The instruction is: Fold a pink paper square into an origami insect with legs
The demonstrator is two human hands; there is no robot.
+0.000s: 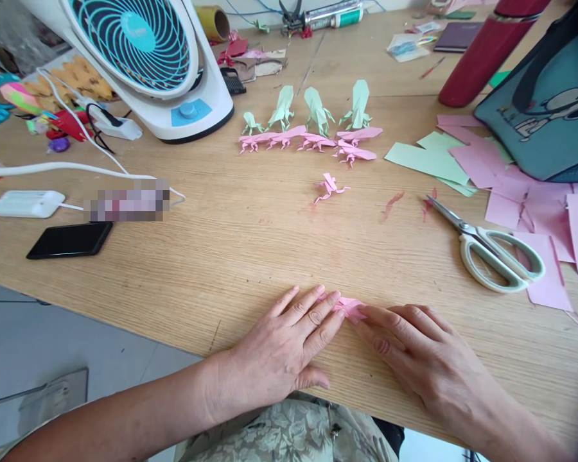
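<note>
A small piece of folded pink paper lies on the table near its front edge. My left hand rests over its left end, fingers flat and stretched out, covering part of it. At the paper's right end, my right hand has thumb and forefinger pinched on it, with the other fingers curled. Farther up the table stands a folded pink paper figure with thin legs. Behind it are several pink paper figures in a row, with green paper figures at their back.
White-handled scissors lie to the right, beside scattered pink sheets and green sheets. A red flask and a blue bag stand behind them. On the left are a fan, a black phone and a white cable.
</note>
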